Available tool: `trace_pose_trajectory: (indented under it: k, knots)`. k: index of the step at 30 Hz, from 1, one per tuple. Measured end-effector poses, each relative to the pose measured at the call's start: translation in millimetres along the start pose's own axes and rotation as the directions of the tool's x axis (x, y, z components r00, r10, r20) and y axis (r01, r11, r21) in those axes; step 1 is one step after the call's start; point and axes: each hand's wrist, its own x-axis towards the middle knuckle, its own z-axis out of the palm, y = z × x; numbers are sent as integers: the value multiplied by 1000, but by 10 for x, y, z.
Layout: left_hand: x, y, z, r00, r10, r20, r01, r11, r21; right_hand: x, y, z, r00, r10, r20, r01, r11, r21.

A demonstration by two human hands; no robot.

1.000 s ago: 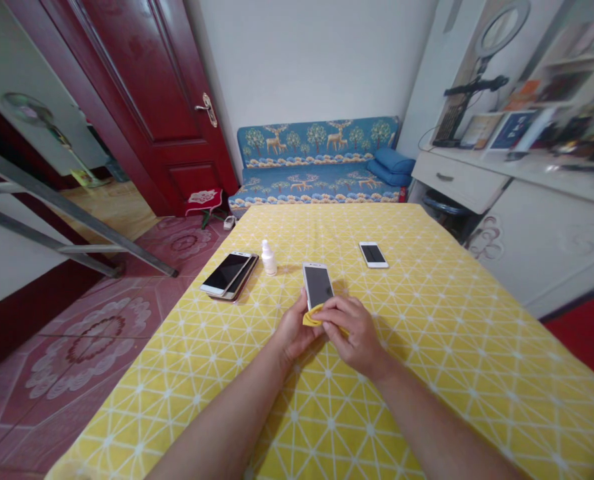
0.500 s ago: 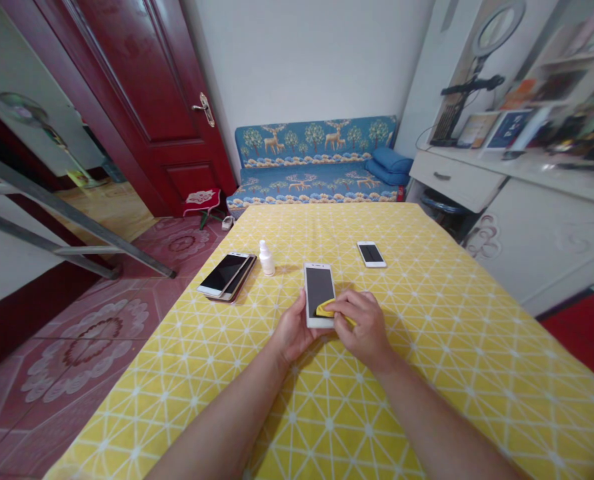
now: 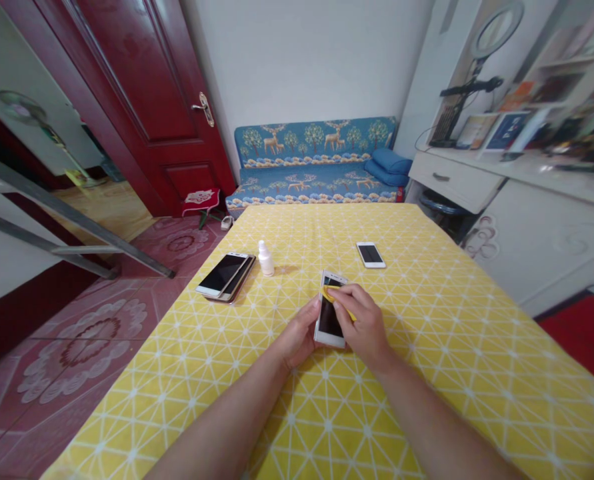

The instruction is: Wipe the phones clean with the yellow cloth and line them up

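Note:
My left hand [image 3: 297,337] grips the lower left edge of a white smartphone [image 3: 329,319], which lies screen up and tilted on the tablecloth. My right hand [image 3: 364,321] pinches a small yellow microfibre cloth [image 3: 329,295] against the top of the dark screen. My right fingers hide part of that screen. Farther up the table, a stack of smartphones [image 3: 223,276] lies to the left, with a small white dropper bottle [image 3: 265,260] beside it. Another white smartphone [image 3: 371,255] lies to the right, out of reach of both hands.
The table has a yellow patterned tablecloth [image 3: 427,380]. Beyond it stand a blue deer-print sofa [image 3: 315,163] and a dark red door [image 3: 127,107]. A white drawer unit [image 3: 454,179] is at right, and a metal ladder [image 3: 51,223] leans at left.
The white smartphone has shifted toward me and turned slightly clockwise. The yellow cloth has moved from the lower screen to its top edge, and my right hand has moved with it.

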Motion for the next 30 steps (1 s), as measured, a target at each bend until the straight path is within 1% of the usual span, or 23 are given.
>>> trace_pose_trajectory:
  k: [2, 3, 5, 8, 10, 12, 15, 18, 23, 26, 28, 30]
  knots:
    - [-1, -9, -3, 1000, 0, -2, 0, 999, 32, 3, -20, 1, 1000, -25, 6, 25, 1000, 18]
    - [-3, -11, -2, 1000, -5, 18, 4, 999, 54, 7, -18, -4, 1000, -24, -8, 24, 1000, 14]
    - [-10, -9, 1, 995, -25, 98, 15, 995, 96, 21, 7, -26, 998, 9, -66, -9, 1000, -13]
    - [-16, 2, -1, 971, -47, 234, 22, 994, 107, 46, 72, -72, 984, 76, -162, -87, 995, -57]
    - [-13, 10, -11, 958, -43, 282, 15, 995, 101, 55, 110, -94, 976, 101, -194, -117, 990, -74]
    - [-8, 18, -23, 957, -39, 287, 10, 995, 102, 54, 131, -98, 973, 115, -200, -134, 987, -85]
    - [-5, 30, -25, 963, -36, 266, 8, 994, 107, 39, 127, -78, 978, 118, -174, -133, 988, -75]
    - [-7, 33, -12, 975, -21, 221, -2, 995, 102, 21, 91, -45, 988, 96, -122, -99, 995, -24]
    - [5, 34, -32, 998, 50, 48, -52, 998, 26, -10, -16, 15, 1000, 9, 11, -10, 998, 55]
    - [23, 59, -69, 996, 84, -37, -86, 996, -28, -26, -102, 45, 995, -47, 90, 40, 996, 76]
    - [36, 79, -88, 990, 111, -83, -115, 992, -45, -34, -159, 58, 990, -86, 114, 76, 993, 92]
    - [47, 91, -97, 985, 137, -106, -144, 988, -61, -38, -203, 65, 985, -122, 123, 110, 989, 104]
